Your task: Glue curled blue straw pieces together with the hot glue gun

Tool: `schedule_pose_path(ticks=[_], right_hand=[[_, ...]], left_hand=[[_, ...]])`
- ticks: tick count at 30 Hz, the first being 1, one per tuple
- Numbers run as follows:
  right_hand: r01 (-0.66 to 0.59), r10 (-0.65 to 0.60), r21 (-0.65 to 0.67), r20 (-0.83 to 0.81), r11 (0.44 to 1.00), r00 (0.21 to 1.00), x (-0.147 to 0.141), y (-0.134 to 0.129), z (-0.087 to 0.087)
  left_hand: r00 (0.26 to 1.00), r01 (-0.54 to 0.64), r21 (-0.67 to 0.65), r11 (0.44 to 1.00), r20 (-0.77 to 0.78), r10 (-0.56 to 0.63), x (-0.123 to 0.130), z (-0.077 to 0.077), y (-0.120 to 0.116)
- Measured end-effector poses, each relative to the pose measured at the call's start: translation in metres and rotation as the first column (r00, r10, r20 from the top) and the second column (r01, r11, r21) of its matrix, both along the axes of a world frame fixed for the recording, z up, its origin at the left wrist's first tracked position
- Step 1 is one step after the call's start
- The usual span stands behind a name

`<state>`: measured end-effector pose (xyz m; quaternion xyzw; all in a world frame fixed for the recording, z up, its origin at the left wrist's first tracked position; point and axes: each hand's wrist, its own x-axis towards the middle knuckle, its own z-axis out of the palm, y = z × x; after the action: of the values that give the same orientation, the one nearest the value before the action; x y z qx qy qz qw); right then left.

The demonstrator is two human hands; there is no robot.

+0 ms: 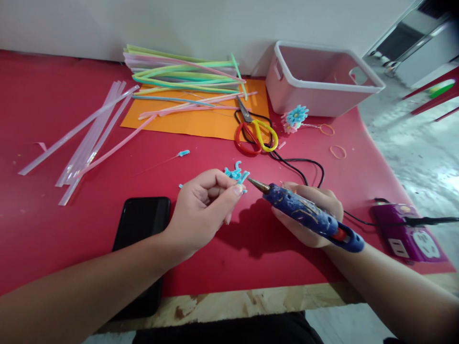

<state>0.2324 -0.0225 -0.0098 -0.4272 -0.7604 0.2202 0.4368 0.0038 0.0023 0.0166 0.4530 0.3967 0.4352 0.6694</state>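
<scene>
Between the thumb and fingers of my left hand (208,205) is a small blue fuzzy piece (234,173) with several curled ends. My right hand (311,215) is wrapped round a blue glue gun (304,210), whose metal tip points left, very close to the blue piece. Whether the tip touches it I cannot tell. A short blue coil on a thin wire (183,153) lies on the red table (201,272) beyond my left hand. Scissors (253,131) with red and yellow handles rest farther back, partly on an orange sheet (161,118).
Pastel fuzzy stems (186,71) lie at the back, clear glue sticks (95,129) at the left. A phone (141,224) is beneath my left forearm. A pink bin (308,98), a small flower bunch (296,117), a black cord and a purple power socket (409,234) stand rightward.
</scene>
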Motion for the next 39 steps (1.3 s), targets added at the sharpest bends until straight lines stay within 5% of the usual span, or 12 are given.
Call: schedule_pose_path(ticks=[27, 39], right_hand=[[0.049, -0.044, -0.047, 0.111, 0.998, 0.993, -0.0002, -0.0002, 0.0060], [-0.033, 0.046, -0.096, 0.134, 0.995, 0.990, 0.0011, 0.0007, 0.0056]], left_hand=[[0.999, 0.008, 0.075, 0.997, -0.051, -0.004, -0.0007, 0.0019, -0.0015], [0.998, 0.004, 0.033, 0.999, -0.060, -0.002, -0.0004, 0.0026, -0.0006]])
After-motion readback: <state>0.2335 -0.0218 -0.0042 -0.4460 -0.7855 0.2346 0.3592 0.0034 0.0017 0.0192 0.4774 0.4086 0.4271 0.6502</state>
